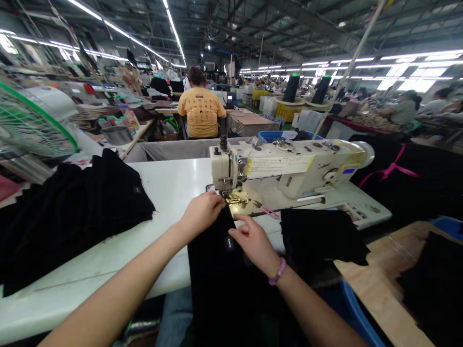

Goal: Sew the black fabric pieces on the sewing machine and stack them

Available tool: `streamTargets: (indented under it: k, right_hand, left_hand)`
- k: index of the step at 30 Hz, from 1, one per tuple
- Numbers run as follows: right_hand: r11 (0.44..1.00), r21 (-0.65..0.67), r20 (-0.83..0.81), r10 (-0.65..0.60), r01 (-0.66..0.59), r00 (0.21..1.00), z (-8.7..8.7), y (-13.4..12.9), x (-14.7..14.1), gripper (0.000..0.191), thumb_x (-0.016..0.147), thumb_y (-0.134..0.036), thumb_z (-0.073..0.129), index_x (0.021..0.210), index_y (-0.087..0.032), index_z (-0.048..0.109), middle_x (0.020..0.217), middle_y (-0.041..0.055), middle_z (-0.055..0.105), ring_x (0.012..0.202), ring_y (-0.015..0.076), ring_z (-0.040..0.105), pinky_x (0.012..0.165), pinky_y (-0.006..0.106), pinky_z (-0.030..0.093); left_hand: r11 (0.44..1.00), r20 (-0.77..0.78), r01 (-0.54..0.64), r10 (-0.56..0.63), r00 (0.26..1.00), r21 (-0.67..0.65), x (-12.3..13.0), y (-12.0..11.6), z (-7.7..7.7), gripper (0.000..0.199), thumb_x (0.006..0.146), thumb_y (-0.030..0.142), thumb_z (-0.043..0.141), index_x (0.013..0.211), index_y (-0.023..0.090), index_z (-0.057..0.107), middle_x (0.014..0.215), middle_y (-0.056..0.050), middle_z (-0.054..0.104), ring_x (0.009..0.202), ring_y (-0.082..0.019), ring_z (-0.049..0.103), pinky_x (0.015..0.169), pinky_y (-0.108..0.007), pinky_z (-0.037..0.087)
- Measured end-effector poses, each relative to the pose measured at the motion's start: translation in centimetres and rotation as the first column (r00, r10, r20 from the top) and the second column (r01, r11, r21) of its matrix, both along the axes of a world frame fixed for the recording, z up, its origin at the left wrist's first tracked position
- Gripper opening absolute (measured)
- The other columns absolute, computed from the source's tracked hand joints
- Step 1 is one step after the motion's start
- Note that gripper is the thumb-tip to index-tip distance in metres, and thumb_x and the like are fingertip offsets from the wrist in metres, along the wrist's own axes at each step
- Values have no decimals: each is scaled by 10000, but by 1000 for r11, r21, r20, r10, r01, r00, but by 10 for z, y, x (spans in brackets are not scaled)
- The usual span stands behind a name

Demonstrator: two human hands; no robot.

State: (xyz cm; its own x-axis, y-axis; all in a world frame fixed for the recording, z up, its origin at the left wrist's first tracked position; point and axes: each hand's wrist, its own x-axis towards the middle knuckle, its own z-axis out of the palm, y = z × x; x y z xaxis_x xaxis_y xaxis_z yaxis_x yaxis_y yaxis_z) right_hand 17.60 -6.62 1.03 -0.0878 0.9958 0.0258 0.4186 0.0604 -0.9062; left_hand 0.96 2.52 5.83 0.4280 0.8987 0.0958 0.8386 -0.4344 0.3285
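Observation:
A black fabric piece [213, 274] hangs over the table's front edge, its far end under the head of a white sewing machine [222, 168]. Close to the needle area, my left hand [204, 212] pinches the fabric's far left edge. My right hand [253, 238] is at the fabric's right edge, thumb and forefinger curled on it beside a small dark label [229, 243] with light lettering. Some of its fingers are hidden. Pink-handled thread snips [266, 210] lie on the machine bed to the right of the needle.
Black fabric pieces are piled [75, 207] on the left of the white table [170, 178]. Another black stack [321, 233] lies right of my right hand. A green-rimmed fan [43, 115] stands at far left. Ahead, a person in a yellow shirt [201, 111] sits facing away.

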Motion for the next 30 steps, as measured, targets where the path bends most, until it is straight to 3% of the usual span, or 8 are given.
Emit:
streamTargets:
  k: [2,4,6,8,15,30]
  right_hand:
    - [990,143,272,-53,14,961,-13,9,-2,256,907,-206,648,1157,-153,674,753,33,693,779,219,681,742,348,545]
    - [963,269,401,-79,-35,913,-23,14,-2,223,898,-196,674,1118,-176,705,1027,110,721,1036,272,654,919,430,515]
    - [917,380,482,-86,-119,872,-31,16,-1,226,925,-196,651,1145,-192,698,1245,126,676,1196,277,590,1040,468,455]
    - [875,441,539,-81,-198,839,-37,18,0,240,954,-196,617,1186,-201,681,1320,102,659,1242,256,571,1106,483,403]
    - [884,427,556,-90,-191,826,-41,28,-4,242,979,-216,586,1204,-218,676,1314,81,680,1223,254,583,1131,529,352]
    - [892,416,579,-111,-176,808,-43,32,-8,241,993,-235,570,1218,-226,655,1346,60,661,1221,247,568,1151,536,293]
  left_hand:
    - [999,1,-47,47,999,-4,3,15,-24,228,889,235,496,808,186,704,949,-111,713,921,-250,665,813,-326,478]
    - [995,13,-97,98,995,-24,3,24,-41,206,880,238,507,803,179,689,915,-110,712,886,-243,665,777,-317,471]
    - [988,32,-138,140,990,-64,2,31,-49,183,868,256,523,790,182,672,859,-87,718,818,-220,665,723,-295,461]
    - [979,45,-170,176,983,-111,1,38,-52,166,846,282,549,765,189,659,810,-63,724,756,-202,660,671,-279,445]
    - [959,69,-216,232,970,-183,2,55,-51,174,795,327,573,698,207,655,742,-36,724,715,-199,652,621,-271,410]
    - [965,87,-231,243,966,-127,1,57,-57,236,816,355,535,723,205,691,781,-51,749,707,-206,658,610,-273,400]
